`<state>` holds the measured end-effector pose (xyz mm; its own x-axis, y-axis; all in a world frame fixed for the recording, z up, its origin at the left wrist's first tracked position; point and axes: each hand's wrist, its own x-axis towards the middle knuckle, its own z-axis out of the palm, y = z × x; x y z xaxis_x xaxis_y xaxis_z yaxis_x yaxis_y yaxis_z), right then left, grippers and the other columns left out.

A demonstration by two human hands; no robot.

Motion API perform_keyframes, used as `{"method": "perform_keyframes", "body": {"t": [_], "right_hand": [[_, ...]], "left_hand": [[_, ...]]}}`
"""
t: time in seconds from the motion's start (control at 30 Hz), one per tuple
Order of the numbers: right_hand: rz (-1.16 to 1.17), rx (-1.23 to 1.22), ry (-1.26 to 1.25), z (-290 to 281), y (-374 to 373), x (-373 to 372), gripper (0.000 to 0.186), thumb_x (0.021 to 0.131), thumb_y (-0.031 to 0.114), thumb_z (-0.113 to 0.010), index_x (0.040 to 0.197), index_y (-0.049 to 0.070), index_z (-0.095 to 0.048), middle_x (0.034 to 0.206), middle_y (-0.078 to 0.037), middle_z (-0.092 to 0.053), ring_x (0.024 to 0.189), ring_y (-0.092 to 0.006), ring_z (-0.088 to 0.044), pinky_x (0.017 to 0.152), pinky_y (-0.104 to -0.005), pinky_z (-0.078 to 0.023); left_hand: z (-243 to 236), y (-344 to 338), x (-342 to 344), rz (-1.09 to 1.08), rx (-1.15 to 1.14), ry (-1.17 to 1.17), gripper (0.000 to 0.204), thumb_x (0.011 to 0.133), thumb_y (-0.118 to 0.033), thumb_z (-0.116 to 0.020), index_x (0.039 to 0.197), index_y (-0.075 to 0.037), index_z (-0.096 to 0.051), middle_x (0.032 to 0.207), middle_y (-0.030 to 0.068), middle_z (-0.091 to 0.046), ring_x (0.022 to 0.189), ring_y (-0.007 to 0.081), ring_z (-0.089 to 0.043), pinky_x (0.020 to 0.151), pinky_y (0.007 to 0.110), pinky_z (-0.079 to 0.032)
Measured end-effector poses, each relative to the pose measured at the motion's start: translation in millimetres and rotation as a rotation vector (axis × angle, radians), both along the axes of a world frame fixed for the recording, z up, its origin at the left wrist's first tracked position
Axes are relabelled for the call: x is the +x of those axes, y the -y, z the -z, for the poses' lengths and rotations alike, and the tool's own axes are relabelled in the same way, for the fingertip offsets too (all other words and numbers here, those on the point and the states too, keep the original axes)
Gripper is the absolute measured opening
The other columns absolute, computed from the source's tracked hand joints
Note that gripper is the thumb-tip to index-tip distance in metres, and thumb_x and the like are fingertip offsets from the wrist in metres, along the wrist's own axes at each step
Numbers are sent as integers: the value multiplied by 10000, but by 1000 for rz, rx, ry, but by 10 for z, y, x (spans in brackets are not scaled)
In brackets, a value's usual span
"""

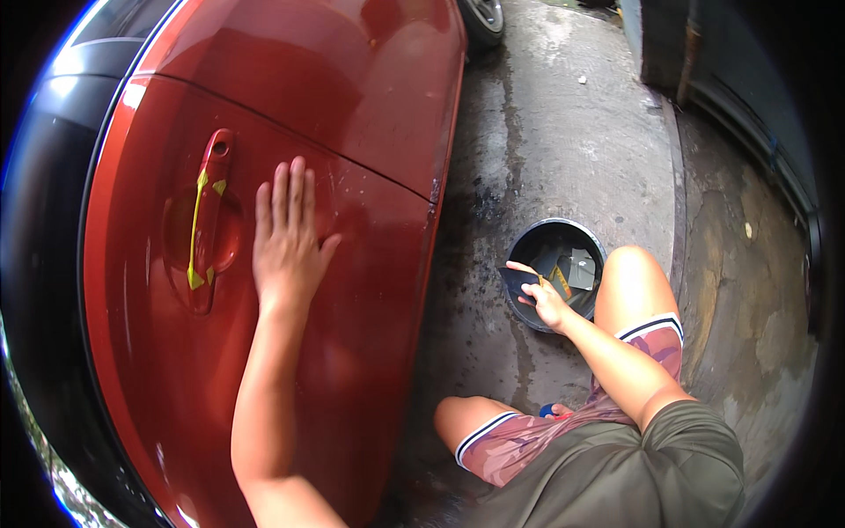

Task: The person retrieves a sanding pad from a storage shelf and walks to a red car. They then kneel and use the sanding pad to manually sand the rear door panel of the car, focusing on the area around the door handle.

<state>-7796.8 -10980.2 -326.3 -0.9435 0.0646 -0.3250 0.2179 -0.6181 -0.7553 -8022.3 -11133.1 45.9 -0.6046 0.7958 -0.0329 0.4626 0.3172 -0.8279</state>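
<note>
My left hand (286, 224) lies open, fingers stretched, on the red car door (343, 326), just right of the door handle (209, 246), which has thin yellow tape strips along it. A few pale specks mark the paint near the panel seam. My right hand (547, 302) holds a dark flat piece (517, 282), perhaps a sheet or pad, over a round black bucket (528, 236). Inside the bucket lie pale square pieces (581, 269) and a yellow printed item, partly behind my fingers.
A car wheel (482, 18) shows at the top, beside stained concrete ground (572, 132). A dark wall or gate (748, 123) with a rusty post runs along the right. My bent knees (632, 273) are beside the bucket.
</note>
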Motion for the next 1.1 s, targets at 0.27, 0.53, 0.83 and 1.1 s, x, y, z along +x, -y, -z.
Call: {"method": "perform_keyframes", "body": {"t": [0.27,0.53,0.83,1.1], "right_hand": [[-223,752,103,370,-108,-65,463,1007,172,-491,1470,172,-520,1381,-177,-615,1270,-313,-610,1092,-405,-446],[-483,1356,299,1112,-140,141,744,935,214,-595,1617,142,-307,1584,-236,-407,1447,-441,-411,1182,-460,-401],[-578,950,640,1231,-255,-35,612,829,360,-726,1338,27,-656,1372,-275,-624,1306,-358,-600,1120,-410,-464],[-488,886,579,2072,-272,126,487,976,228,-503,1392,-12,-587,1354,-318,-611,1267,-439,-599,1080,-444,-477]], "left_hand": [[149,432,196,-67,-98,-18,974,952,-603,-572,1643,-33,-188,1738,101,-123,1605,242,-111,1310,424,-127],[225,778,614,-175,-12,-128,1015,919,-635,-601,1652,-65,-192,1742,77,-130,1606,225,-120,1296,462,-144],[420,231,382,-315,289,-155,1115,874,-637,-660,1661,-55,-125,1749,90,-90,1614,284,-68,1289,524,-68],[1796,494,1119,-459,380,522,734,857,-477,-735,1403,-6,-591,1590,252,-406,1538,369,-292,1264,566,-162]]}}
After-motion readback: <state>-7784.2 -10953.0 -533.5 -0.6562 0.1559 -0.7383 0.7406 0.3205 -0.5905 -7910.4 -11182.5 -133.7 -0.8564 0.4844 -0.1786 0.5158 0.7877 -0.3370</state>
